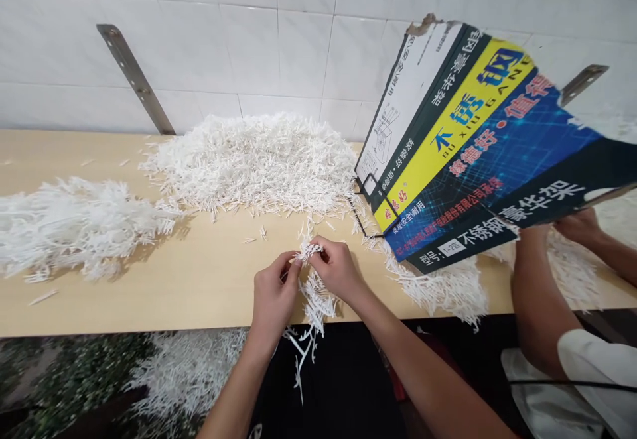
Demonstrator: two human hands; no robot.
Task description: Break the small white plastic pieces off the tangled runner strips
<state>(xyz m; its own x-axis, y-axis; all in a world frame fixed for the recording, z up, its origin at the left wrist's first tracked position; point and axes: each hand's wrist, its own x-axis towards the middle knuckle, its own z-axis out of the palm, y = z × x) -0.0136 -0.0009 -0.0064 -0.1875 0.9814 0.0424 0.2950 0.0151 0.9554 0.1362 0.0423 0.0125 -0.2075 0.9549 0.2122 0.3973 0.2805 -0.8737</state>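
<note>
At the table's front edge, my left hand (275,293) pinches a white branching plastic sprig (318,301) between thumb and fingers. My right hand (342,272) is closed on the same sprig from the other side, fingertips almost meeting the left ones. The sprig's lower stems hang past the edge over my lap. Parts of it are hidden behind my fingers. Just beyond my hands lies a large heap of small white plastic pieces (259,160). To the left rests a pile of bushier white sprigs (74,223).
A printed cardboard panel (462,154) stands upright on the right of the wooden table (209,293). Behind it another person's arms (537,286) reach over more white sprigs (442,286). Below the table are white sprigs (194,366) and green foliage (94,379). Metal brackets (134,77) line the tiled wall.
</note>
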